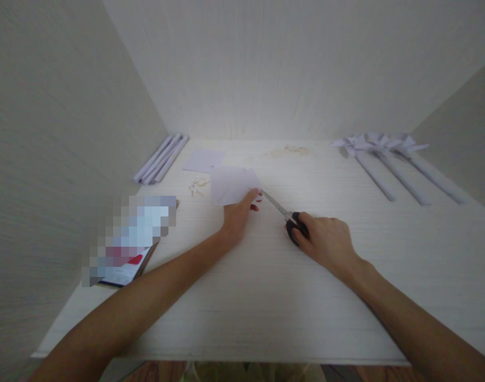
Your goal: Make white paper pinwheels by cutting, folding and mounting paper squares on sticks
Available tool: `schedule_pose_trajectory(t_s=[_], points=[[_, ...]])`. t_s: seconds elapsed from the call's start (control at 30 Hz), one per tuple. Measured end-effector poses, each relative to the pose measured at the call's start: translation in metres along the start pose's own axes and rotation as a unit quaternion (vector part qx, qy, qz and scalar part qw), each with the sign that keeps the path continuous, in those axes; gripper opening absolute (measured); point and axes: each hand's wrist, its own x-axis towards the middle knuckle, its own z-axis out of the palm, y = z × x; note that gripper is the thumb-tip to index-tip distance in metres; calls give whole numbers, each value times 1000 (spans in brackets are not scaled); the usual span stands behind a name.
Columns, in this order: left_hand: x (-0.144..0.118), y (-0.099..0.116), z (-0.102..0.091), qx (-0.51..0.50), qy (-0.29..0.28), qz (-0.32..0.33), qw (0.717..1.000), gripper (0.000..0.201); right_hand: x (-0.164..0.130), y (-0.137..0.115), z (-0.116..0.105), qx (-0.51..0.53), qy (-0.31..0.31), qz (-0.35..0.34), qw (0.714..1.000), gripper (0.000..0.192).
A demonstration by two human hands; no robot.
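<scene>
A: Where is the paper sitting?

B: The paper [232, 184] is lying on the surface [266, 297], and the left hand [238, 215] is pinching its near edge. The right hand [326, 241] is closing around the scissors [284, 215], whose blades are pointing at that edge.

A: What might be going wrong?

B: The blade tips are nearing the left hand's fingertips [257, 197], so a nick looks possible. The thin sheet may also be buckling or sliding, skewing the cut.
</scene>
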Motion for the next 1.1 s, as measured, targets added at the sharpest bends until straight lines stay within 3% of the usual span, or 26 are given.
schedule_pose_trajectory(t_s=[0.5,0.67,0.8,0.87,0.9,0.97,1.03,1.1], points=[[0,-2,-2,7,3,3,1000,10,3,6,5,42,5,50,998,31],[0,-1,-1,8,-3,2,1000,10,2,4,3,53,2,34,998,29],[-1,-1,0,20,-5,4,1000,13,2,3,6,142,30,34,989,25],[-3,0,1,31,-22,-6,999,14,4,3,10,287,49,45,956,27],[-5,1,1,39,-37,-15,998,14,5,1,12,385,51,51,920,29],[-9,4,2,73,-83,-38,993,14,8,-2,15,579,40,68,812,29],[-14,8,3,122,-140,-52,981,14,10,-7,16,704,36,93,703,28],[-19,10,4,155,-174,-54,971,15,12,-10,16,763,53,114,633,26]])
